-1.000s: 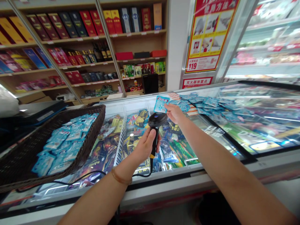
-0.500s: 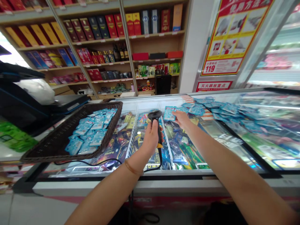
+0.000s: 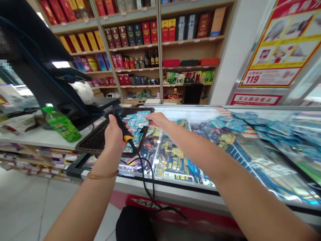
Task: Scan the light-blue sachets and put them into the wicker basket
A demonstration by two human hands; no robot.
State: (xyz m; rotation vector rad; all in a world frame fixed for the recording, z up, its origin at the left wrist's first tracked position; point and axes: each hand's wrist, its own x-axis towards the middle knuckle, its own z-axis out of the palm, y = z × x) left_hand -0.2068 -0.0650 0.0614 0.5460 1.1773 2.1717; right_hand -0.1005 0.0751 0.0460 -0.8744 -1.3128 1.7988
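A black barcode scanner (image 3: pixel 120 126) with a yellow band on its grip is wrapped in my left hand (image 3: pixel 113 134), over the left part of a dark brown wicker basket (image 3: pixel 87 144). Its black cable (image 3: pixel 142 167) hangs down past the freezer's front edge. My right hand (image 3: pixel 157 120) is closed at the fingertips on the edge of a small light-blue packet (image 3: pixel 142 116), above the basket's right side. More blue packets (image 3: pixel 136 136) lie in the basket under it, partly hidden by my left hand and the scanner.
A chest freezer's glass top (image 3: pixel 198 115) bears the basket, and a spread of blue packets (image 3: pixel 276 129) lies to the right. On the left counter stand a green drink bottle (image 3: pixel 62 125) and a black till screen (image 3: pixel 37 67). Shelves of boxes (image 3: pixel 135 35) line the back.
My view has turned left. The right hand has carried a blue packet leftward from the freezer's middle to the basket. The left hand has moved left with the scanner, now over the basket.
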